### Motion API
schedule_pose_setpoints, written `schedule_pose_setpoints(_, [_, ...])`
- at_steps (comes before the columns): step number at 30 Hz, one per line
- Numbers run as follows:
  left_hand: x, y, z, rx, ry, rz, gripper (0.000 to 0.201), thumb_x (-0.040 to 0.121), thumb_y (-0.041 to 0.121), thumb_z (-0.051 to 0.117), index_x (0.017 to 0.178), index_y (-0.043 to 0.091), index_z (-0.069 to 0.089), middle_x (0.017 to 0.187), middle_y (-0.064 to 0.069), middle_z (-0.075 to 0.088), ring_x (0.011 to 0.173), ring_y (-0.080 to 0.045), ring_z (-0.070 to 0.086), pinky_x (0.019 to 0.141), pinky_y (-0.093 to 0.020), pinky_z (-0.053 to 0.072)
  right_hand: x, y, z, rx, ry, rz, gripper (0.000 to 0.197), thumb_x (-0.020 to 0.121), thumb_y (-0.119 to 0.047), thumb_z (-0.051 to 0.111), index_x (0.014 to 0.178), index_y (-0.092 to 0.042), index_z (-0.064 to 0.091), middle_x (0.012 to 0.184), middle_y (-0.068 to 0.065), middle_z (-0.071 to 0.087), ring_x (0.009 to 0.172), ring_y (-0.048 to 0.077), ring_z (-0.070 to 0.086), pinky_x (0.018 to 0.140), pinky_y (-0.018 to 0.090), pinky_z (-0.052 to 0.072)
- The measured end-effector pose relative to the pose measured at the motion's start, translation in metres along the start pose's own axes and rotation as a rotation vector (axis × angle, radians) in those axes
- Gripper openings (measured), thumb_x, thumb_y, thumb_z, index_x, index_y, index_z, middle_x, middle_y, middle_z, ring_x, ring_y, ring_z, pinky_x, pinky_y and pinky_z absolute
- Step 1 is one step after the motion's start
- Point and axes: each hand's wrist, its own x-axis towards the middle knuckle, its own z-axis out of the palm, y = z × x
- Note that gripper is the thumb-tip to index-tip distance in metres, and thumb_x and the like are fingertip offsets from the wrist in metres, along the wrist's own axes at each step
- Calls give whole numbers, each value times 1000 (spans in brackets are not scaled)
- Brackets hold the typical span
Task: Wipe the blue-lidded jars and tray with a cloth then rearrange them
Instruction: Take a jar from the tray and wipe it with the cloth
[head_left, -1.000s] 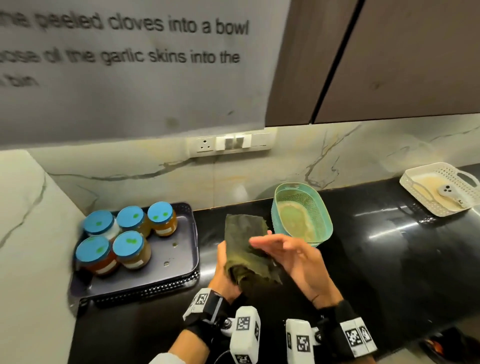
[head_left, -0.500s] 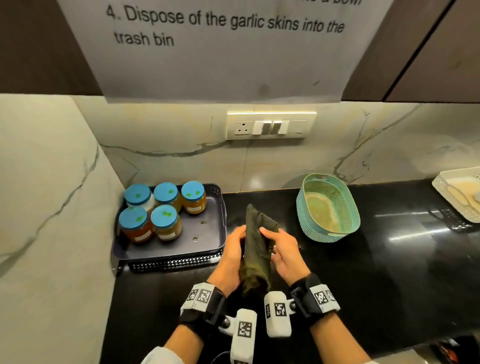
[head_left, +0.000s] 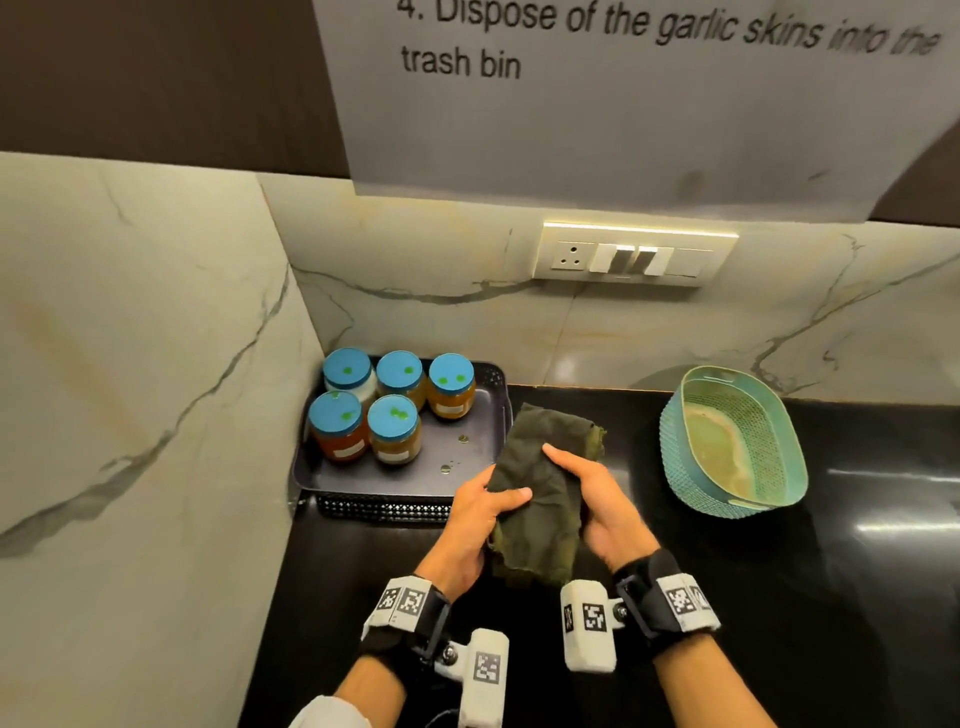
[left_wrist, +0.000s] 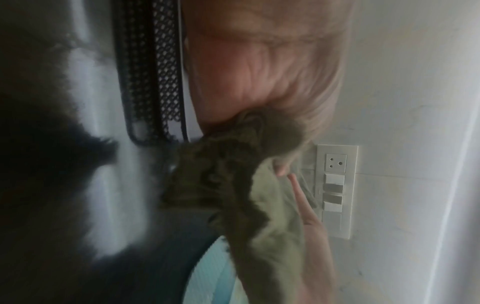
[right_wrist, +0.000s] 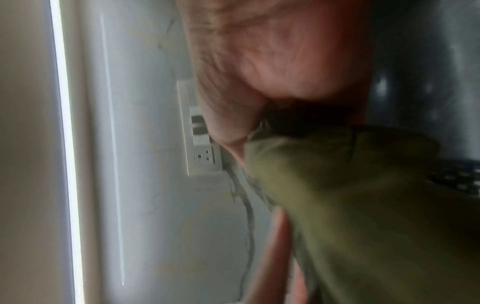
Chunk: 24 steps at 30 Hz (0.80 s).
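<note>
folding the dark green cloth (head_left: 540, 488) between both hands over the black surface (head_left: 779, 597) looks like the step in hand — wiping has not begun. the left hand (head_left: 480, 525) has its thumb laid across the cloth's front with fingers wrapped behind, and the right hand (head_left: 597, 506) clamps the other edge. five blue-lidded jars (head_left: 392, 402) stand bunched at the left end of the dark tray (head_left: 452, 480), just left of the cloth. next, i judge, one hand must free itself to lift a jar while the other keeps the cloth wadded. both wrist views are blurred — fingers behind the cloth are hidden, jar labels unreadable, and small specks on the tray floor can't be identified. a teal basket (head_left: 732, 441) sits well to the right.
</note>
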Motion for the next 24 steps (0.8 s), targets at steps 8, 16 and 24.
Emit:
schedule_pose_setpoints(8, [56,31,-118,1211,760,443,93,71,21,90,150,5,44,156,-21,42,149,-39,36,120,-57,37,33,3,28,115,139,17,32,97,-11,66,128,-3,70,118,20,77,111,39,72,97,51,58])
schedule_pose_setpoints(16, [110,74,-155,1713,529,217,105,75,69,79,155,11,42,175,-15,8,163,-32,-7,128,-58,-7,27,11,23,4,164,80,32,91,-19,80,120,-8,74,108,17,80,107,38,75,96,51,59])
schedule_pose_setpoints(24, [103,69,-144,1417,551,592,84,54,54,84,119,5,66,135,-14,59,141,-37,47,119,-59,29,20,5,5,-181,263,-108,28,93,-20,77,120,-12,73,109,13,80,102,34,76,97,56,59])
